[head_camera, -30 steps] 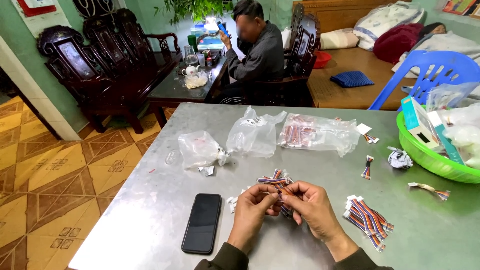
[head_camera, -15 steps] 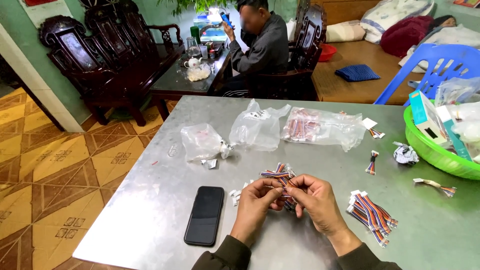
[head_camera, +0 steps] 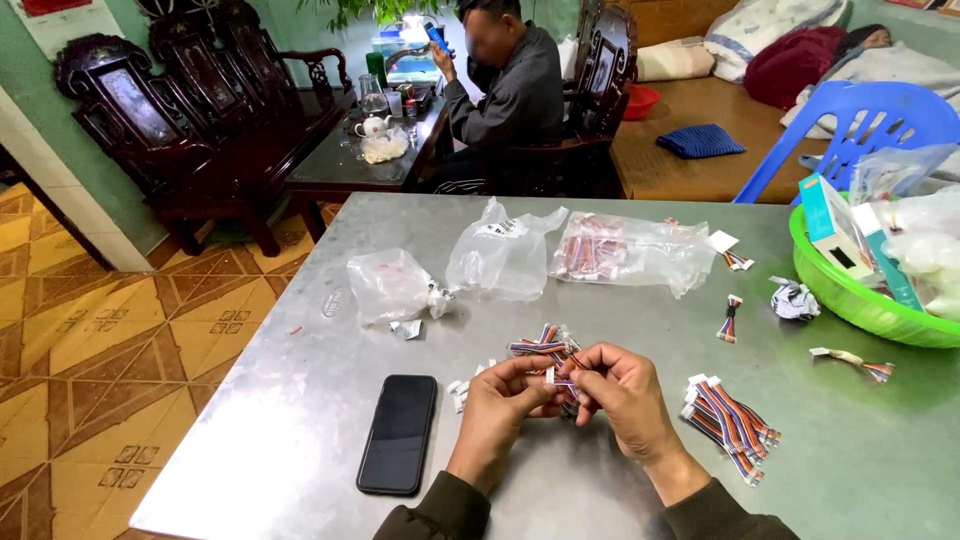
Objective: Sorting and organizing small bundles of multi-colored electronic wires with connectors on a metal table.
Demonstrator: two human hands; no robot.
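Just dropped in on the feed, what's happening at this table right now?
A person at a metal table pinches a small multicoloured wire harness between both hands: left hand, right hand. A finished-looking bundle of harnesses lies right of the hands, a dark phone to the left. Three clear plastic bags sit further back, and a green basket stands at the right edge. Another person sits at a dark table behind.
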